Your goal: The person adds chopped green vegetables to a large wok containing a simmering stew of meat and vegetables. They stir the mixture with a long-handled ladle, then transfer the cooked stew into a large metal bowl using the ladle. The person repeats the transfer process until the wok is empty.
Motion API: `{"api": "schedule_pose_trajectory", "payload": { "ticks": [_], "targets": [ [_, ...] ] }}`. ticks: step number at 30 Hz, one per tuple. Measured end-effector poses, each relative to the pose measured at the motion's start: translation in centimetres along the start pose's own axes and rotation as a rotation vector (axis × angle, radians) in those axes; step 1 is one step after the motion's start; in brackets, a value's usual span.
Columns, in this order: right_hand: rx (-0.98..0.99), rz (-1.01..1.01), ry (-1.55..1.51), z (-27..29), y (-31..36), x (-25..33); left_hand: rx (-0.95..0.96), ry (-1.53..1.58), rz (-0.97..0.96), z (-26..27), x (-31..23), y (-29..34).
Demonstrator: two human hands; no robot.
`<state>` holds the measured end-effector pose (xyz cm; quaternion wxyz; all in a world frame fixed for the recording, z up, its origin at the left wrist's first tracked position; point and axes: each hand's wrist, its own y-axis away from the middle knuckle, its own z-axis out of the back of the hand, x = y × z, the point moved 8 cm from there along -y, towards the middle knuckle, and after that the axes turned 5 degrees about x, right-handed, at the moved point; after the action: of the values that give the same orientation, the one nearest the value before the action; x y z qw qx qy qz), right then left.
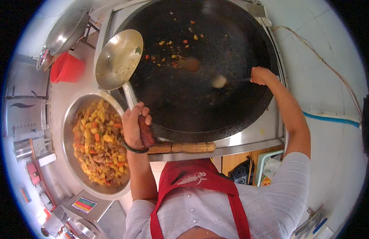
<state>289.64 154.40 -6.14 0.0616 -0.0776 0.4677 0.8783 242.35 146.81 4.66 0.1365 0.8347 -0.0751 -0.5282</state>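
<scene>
My left hand (134, 123) is closed around the dark reddish handle of a large metal ladle (118, 59). Its wide, shallow bowl is raised over the left rim of a big black wok (216, 115), with a bit of green stuck inside. My right hand (263, 75) is closed at the wok's right side on a thin-handled utensil (244, 80) that reaches into the pan; its head is too blurred to name. Scraps of yellow and orange food (174, 55) lie in the wok. Beside my left wrist stands a steel basin (69, 135) full of diced potato, carrot and meat (98, 143).
A light wooden handle (182, 147) lies along the wok's front edge, its other end hidden behind my left wrist. At the far left are a red bucket (67, 68) and a metal pan (67, 32). A blue hose (331, 118) runs along the right wall.
</scene>
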Motion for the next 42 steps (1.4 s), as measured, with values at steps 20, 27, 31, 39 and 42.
{"api": "schedule_pose_trajectory", "payload": {
  "ticks": [20,27,31,39,42],
  "targets": [
    [-0.565,-0.192,0.157,10.6,-1.1,0.3,-0.110,-0.190,0.216,2.1,12.0,-11.9],
    [-0.697,-0.275,0.123,15.6,-11.3,-2.9,-0.153,-0.151,0.299,3.4,15.2,-11.9],
    [-0.720,-0.018,0.091,20.0,-18.4,8.0,-0.189,-0.189,0.333,3.8,15.8,-11.2],
    [-0.822,-0.030,0.166,24.9,-12.9,8.9,-0.189,-0.181,0.353,4.7,17.2,-10.8],
    [-0.963,-0.183,0.212,26.2,-12.5,3.9,-0.172,-0.170,0.364,4.9,17.7,-10.3]
  ]
}}
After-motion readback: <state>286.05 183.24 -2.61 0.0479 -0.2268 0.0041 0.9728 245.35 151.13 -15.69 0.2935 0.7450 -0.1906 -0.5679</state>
